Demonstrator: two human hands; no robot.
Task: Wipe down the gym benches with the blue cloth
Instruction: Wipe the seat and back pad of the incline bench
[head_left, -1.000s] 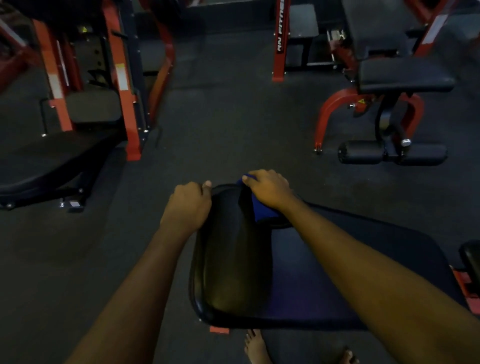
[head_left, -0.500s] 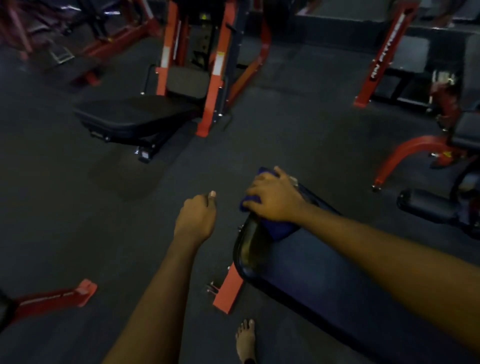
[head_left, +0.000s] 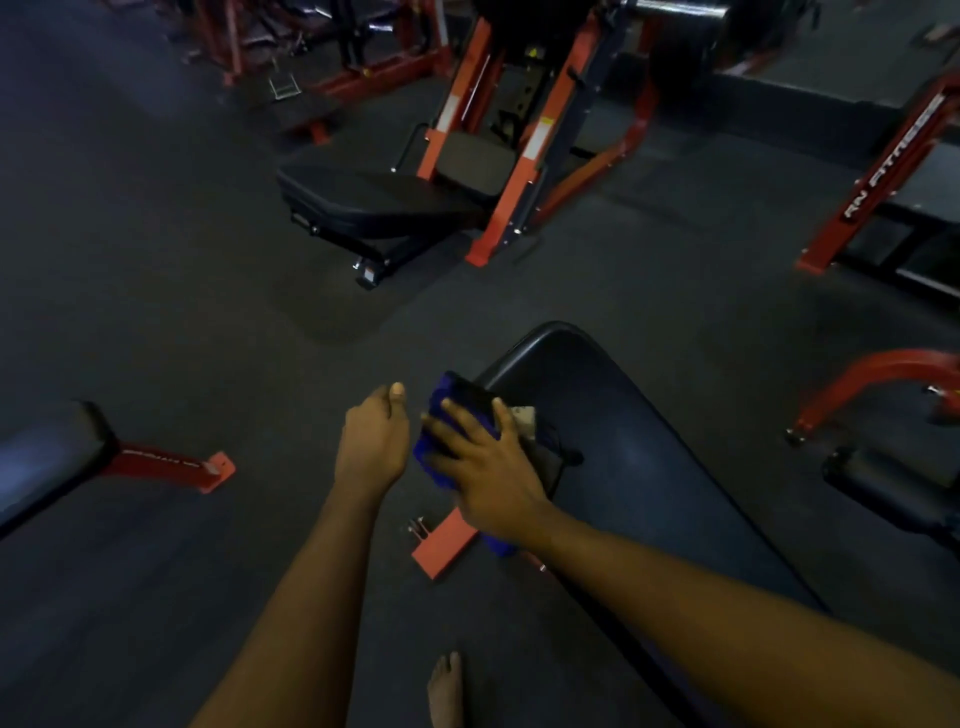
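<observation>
Head view: your right hand (head_left: 493, 478), fingers spread flat, presses the blue cloth (head_left: 427, 467) against the left edge of the black bench (head_left: 623, 415); your left hand (head_left: 371, 441), fisted and empty, hovers just left of the cloth.

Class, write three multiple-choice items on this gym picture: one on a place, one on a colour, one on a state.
1. Where is the blue cloth? A on the floor; B against the black padded bench's side, under the right hand; C over a barbell.
2. The steel machine frames are: A red-orange; B green; C white.
3. The left hand: A grips cloth; B curled, holds nothing; C flat on bench.
Key: B, the hand presses it there; A, the frames show it; B, an empty fist.
</observation>
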